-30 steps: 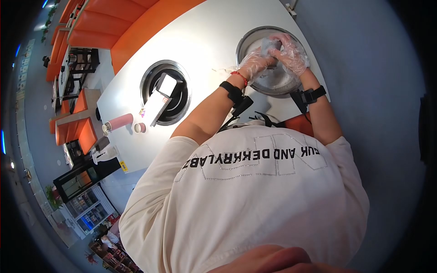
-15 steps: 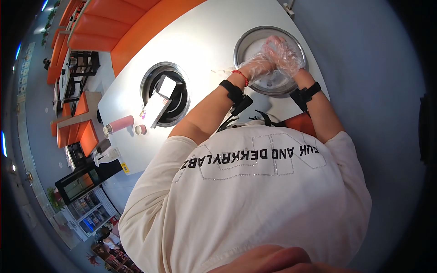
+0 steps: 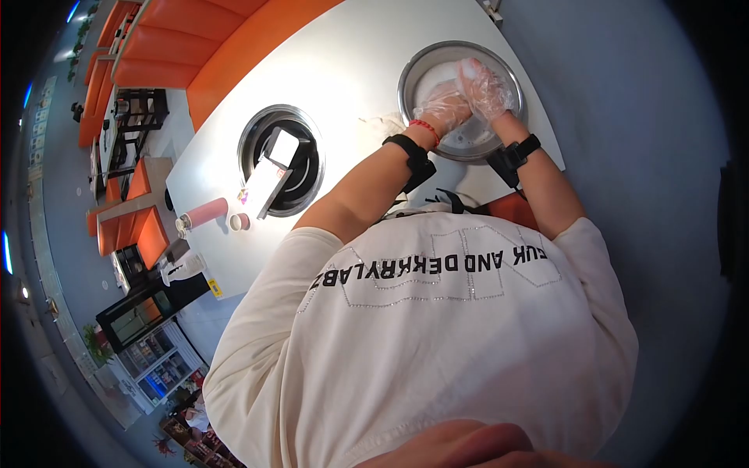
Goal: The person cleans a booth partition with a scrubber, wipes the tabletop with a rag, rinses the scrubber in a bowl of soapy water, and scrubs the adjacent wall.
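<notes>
Both my hands are inside a round metal basin (image 3: 404, 87) that holds something white, with whitish liquid near its front edge. My left hand (image 3: 445, 105), in a clear plastic glove, reaches in from the left. Its fingers are mostly hidden where the two hands meet. Beside and partly over it, my right hand (image 3: 487, 90), also gloved, has its fingers curled together. White stuff clings around its fingertips, and whatever lies between the hands is hidden. A pale, crumpled cloth-like thing (image 3: 381, 126) lies at the basin's left side.
The basin stands on a white table (image 3: 355, 58). To its left, a black-and-white box-like thing (image 3: 269, 183) rests across a round dark metal-rimmed recess (image 3: 316, 168). A pink bottle (image 3: 204, 213) and a small cup-like lid (image 3: 239, 222) are near the left edge. Orange seating (image 3: 168, 47) lies beyond.
My hands have shifted against each other in the basin: the left has moved slightly down and right, and the right now stands more upright beside it. The things on the table have stayed put.
</notes>
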`<state>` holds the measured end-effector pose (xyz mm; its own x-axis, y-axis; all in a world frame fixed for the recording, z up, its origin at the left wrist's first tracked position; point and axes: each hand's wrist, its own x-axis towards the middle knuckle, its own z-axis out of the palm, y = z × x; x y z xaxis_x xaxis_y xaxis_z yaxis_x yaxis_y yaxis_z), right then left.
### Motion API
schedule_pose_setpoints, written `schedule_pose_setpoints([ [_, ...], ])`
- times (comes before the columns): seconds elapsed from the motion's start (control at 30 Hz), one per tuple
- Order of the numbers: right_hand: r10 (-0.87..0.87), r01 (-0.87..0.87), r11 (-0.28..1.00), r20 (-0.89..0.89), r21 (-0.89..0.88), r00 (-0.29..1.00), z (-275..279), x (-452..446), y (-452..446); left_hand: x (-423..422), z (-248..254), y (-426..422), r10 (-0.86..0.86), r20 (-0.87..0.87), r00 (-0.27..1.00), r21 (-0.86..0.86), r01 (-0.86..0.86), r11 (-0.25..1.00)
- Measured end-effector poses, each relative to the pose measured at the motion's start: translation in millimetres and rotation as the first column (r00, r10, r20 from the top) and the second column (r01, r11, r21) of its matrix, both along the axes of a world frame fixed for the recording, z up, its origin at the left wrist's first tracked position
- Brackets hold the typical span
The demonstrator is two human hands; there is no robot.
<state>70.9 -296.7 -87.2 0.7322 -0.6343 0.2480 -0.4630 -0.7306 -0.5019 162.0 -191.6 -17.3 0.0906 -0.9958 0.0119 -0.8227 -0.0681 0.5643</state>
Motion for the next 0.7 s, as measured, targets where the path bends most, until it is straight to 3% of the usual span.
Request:
schedule_pose_setpoints([
  [0.1,-0.028,0.022,0.997,0.077,0.078,0.997,-11,5,-3,-2,-13,-3,0.057,0.073,0.996,-0.009,-0.056,0.998],
  [0.17,0.047,-0.081,0.991,-0.293,-0.103,0.955,-9,6,-2,4,-14,-3,-0.086,0.219,0.972,0.118,0.061,0.991],
  [0.2,0.052,-0.085,0.993,-0.364,-0.077,0.930,-11,6,-2,6,-12,-1,-0.162,0.281,0.946,0.188,0.111,0.976],
  [0.23,0.059,-0.090,0.995,-0.432,-0.052,0.900,-11,6,-1,7,-12,1,-0.121,0.266,0.956,0.184,0.073,0.980],
  [0.3,0.016,0.051,0.980,-0.334,0.191,0.942,-20,10,-5,8,-17,4,-0.036,0.238,0.971,0.176,-0.006,0.984],
  [0.4,-0.225,0.260,0.811,-0.130,0.525,0.966,4,13,2,18,-36,-4,-0.121,0.373,0.920,0.209,0.043,0.977],
  [0.5,-0.179,0.070,0.808,0.131,0.585,0.975,62,9,18,25,-17,-10,0.090,0.129,0.987,0.154,-0.110,0.982],
  [0.6,-0.099,-0.024,0.901,0.260,0.433,0.961,49,13,16,35,-14,-14,-0.282,0.328,0.902,0.195,0.228,0.954],
  [0.7,-0.259,0.249,0.853,-0.043,0.459,0.965,50,20,10,37,-16,-16,-0.423,0.452,0.785,-0.029,0.487,0.873],
])
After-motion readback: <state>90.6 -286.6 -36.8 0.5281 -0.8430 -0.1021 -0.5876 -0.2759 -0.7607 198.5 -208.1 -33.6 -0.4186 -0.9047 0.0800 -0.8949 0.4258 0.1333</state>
